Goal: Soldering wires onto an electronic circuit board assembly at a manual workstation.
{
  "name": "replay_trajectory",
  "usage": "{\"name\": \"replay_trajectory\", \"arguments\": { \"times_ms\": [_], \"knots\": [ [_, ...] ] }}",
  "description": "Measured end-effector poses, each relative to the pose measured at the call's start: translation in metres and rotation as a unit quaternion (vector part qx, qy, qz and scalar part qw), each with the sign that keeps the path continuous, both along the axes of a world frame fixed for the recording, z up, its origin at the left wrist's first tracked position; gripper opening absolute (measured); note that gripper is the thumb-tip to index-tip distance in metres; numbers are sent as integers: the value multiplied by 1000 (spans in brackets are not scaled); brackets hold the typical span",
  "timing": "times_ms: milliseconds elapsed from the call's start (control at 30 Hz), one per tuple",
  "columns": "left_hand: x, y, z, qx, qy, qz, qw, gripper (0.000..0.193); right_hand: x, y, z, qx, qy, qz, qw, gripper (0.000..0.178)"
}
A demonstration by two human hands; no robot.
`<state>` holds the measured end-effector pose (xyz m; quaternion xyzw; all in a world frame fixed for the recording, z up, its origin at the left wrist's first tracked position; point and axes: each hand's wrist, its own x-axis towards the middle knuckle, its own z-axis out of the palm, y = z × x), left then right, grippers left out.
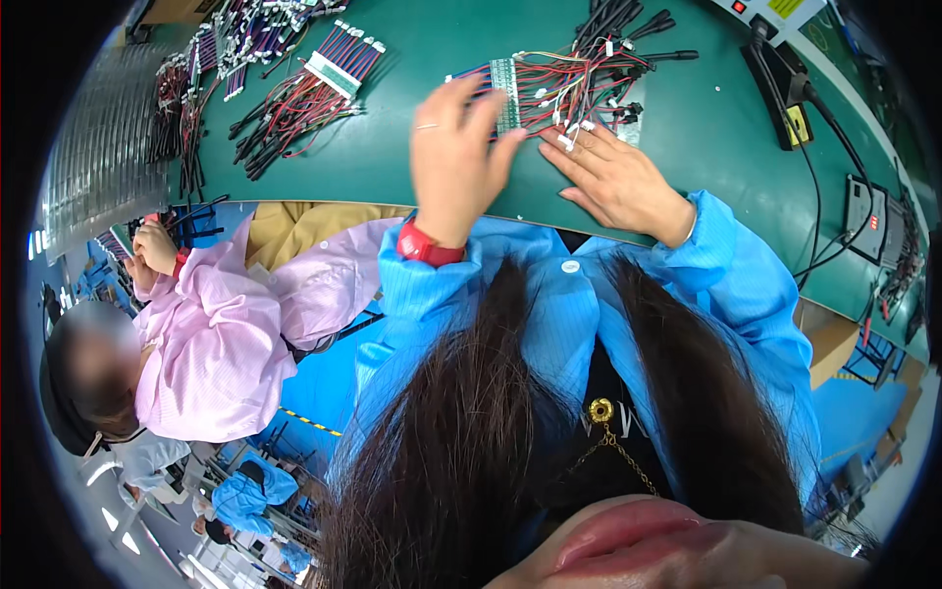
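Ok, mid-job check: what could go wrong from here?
Red and black wires cross in a heap beyond the right hand, so one might snag as that hand moves.

The left hand is right at the green board strip; a sudden knock could strain the wires along its edge.

A black cable loops down on the right; the loose blue sleeve might catch it if that arm swings out.

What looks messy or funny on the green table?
The thin red, black and yellow wires beside the bare right hand look messy: they cross each other, and their small white plugs point different ways. Nothing looks clearly spilled or broken.
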<state>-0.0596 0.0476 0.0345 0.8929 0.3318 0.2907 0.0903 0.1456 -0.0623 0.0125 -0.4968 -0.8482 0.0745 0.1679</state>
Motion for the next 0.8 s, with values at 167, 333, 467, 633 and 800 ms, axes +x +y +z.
{"name": "replay_trajectory", "arguments": {
  "times_ms": [167, 333, 467, 633, 800],
  "knots": [
    [23, -3, -34, -5, 75, 12, 997, 43, 22, -3, 2, 28, -11, 16, 999, 48],
    [19, -5, -39, -13, 57, 14, 998, 43, 35, -3, 9, 48, 10, 41, 998, 39],
    [26, -11, -38, -25, 62, 40, 997, 40, 21, 0, 11, 66, 12, 36, 997, 40],
    [21, -18, -44, -19, 64, 52, 996, 35, -17, 24, 11, 87, -17, -54, 995, 55],
    [17, -18, -44, -20, 39, 48, 998, 34, -21, 45, 29, 100, -132, -65, 984, 57]
  ]
}}
